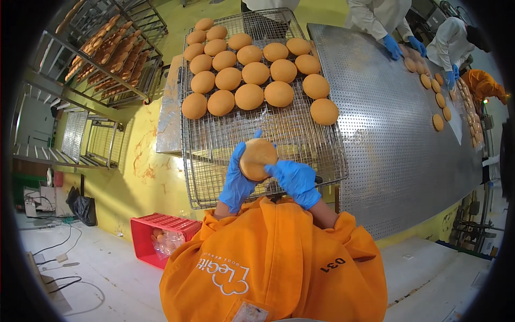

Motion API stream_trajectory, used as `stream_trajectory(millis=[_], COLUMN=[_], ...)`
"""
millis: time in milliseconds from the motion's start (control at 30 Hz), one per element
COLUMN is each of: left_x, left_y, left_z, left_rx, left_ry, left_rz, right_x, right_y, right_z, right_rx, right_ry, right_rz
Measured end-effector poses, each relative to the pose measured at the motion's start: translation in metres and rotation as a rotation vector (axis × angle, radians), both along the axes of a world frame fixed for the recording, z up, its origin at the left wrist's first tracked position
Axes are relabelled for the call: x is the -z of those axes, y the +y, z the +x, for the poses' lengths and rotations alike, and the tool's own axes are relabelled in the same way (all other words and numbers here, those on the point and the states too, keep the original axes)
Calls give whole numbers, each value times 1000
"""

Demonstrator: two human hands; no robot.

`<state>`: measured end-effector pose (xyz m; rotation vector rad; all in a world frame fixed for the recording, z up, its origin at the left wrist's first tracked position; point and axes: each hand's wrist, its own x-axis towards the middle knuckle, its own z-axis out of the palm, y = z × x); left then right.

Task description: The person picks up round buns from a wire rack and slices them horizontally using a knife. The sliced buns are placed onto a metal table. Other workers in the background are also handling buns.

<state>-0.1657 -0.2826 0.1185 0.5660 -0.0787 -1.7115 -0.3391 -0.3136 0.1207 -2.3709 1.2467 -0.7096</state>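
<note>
My left hand (239,180), in a blue glove, holds up a round golden-brown bun (258,156) over the near part of a wire cooling rack (214,180). Its pale, flatter face is turned up. My right hand (295,181), gloved too, has its fingers closed at the bun's lower right edge. A short dark end (318,180) shows beside the right hand; whether it belongs to something in that hand I cannot tell. Beyond my hands, several more buns (250,97) sit in rough rows on the rack.
Right of the rack lies a perforated metal table (397,145). Gloved co-workers' hands (393,47) handle buns (438,122) at its far end. A red crate (145,236) with bagged buns stands on the floor at lower left. Wheeled trolleys (102,70) with loaded trays stand at far left.
</note>
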Motion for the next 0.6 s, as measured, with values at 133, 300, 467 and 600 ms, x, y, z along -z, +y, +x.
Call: stream_trajectory(millis=[133, 300, 467, 600], left_x=[-7, 17, 18, 49], left_y=[2, -10, -74, -155], left_z=[-4, -45, -5, 101], left_rx=[-12, 63, 292, -494], left_ry=[-59, -346, -953, -2205], left_rz=[56, 145, -291, -160], right_x=[8, 10, 44, 49], right_y=[-14, 12, -46, -60], right_z=[-15, 1, -78, -116], right_rx=[109, 137, 627, 783], right_ry=[13, -381, -1073, -1540], right_rz=[170, 288, 912, 885])
